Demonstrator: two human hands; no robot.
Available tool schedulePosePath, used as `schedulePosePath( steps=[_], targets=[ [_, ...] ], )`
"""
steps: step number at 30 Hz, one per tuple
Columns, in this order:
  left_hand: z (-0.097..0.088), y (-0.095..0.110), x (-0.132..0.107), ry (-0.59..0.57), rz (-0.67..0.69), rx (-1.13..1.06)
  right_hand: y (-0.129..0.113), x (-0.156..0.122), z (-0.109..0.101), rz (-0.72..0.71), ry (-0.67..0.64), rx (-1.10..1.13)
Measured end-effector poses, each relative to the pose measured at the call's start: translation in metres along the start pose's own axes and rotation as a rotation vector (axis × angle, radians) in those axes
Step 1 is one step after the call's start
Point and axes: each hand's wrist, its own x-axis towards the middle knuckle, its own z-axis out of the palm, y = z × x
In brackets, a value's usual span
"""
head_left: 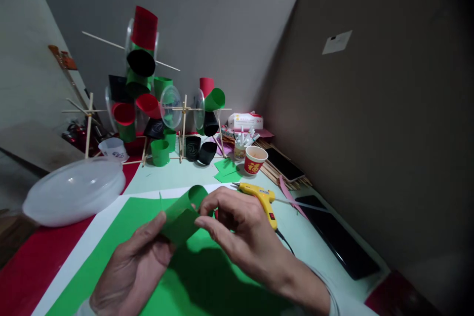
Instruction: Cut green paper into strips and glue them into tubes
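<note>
Your right hand (240, 227) is pinching the near rim of a green paper tube (177, 224), thumb outside and a fingertip apparently inside, while your left hand (142, 254) is clasping the far end between thumb and fingers. Between the two hands, the tube is tilting open-end up over the table, a yellow glue gun (264, 200) lying just beyond your right; steady, light pressure along the overlapping edge (186, 213) should be keeping the tube round.

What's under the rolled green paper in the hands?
A large green sheet, with white paper showing past its edge. The roll, left hand and right hand cover parts of the sheet.
</note>
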Motion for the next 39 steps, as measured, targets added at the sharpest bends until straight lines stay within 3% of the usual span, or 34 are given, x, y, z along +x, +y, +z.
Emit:
schedulePosePath(
  steps=[5, 9, 12, 16, 23, 25, 32, 39],
  targets=[
    [-0.024, 0.002, 0.02, -0.006, 0.21, 0.295, -0.007, 0.008, -0.019, -0.07, -0.205, -0.416],
    [-0.026, 0.014, 0.023, 0.025, 0.58, 0.59, 0.01, 0.009, -0.017, -0.072, -0.449, -0.709],
    [-0.019, 0.018, 0.017, -0.107, 0.786, 0.778, 0.028, 0.007, -0.01, -0.043, -0.514, -0.667],
    [-0.012, 0.008, 0.015, -0.282, 0.874, 0.923, 0.039, 0.007, -0.007, -0.034, -0.518, -0.585],
    [-0.014, -0.003, 0.02, -0.326, 0.992, 0.944, 0.04, 0.006, -0.011, -0.069, -0.517, -0.395],
    [-0.014, -0.003, 0.021, -0.331, 1.021, 0.948, 0.042, 0.005, -0.016, -0.074, -0.453, -0.308],
    [-0.013, -0.004, 0.017, -0.321, 1.09, 0.978, 0.055, 0.006, -0.034, 0.147, 0.068, -0.028],
    [-0.007, 0.005, 0.012, -0.328, 1.18, 1.057, 0.074, 0.009, -0.034, 0.194, 0.197, 0.006]
  ],
)
